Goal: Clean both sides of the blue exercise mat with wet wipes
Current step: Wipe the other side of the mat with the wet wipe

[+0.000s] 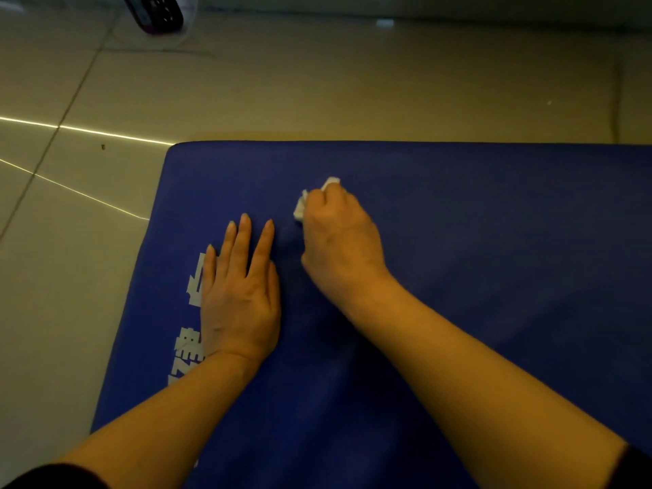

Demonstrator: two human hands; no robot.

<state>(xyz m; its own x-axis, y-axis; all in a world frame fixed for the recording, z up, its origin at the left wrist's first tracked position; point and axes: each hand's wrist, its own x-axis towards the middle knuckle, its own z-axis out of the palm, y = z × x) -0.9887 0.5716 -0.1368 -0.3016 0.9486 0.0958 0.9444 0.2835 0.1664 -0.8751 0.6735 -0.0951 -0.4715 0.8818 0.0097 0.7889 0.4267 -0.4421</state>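
Observation:
The blue exercise mat (476,241) lies flat on the tiled floor, its far edge and left corner in view, with white printed characters along its left side. My left hand (240,291) rests flat on the mat with straight fingers, partly covering the print. Just to its right, my right hand (338,241) grips a crumpled white wet wipe (300,206) and presses it on the mat surface. Most of the wipe is hidden under the curled fingers.
Beige floor tiles (317,82) surround the mat on the far and left sides. A dark perforated object (155,12) stands on the floor at the top left. A small white scrap (384,22) lies near the far wall.

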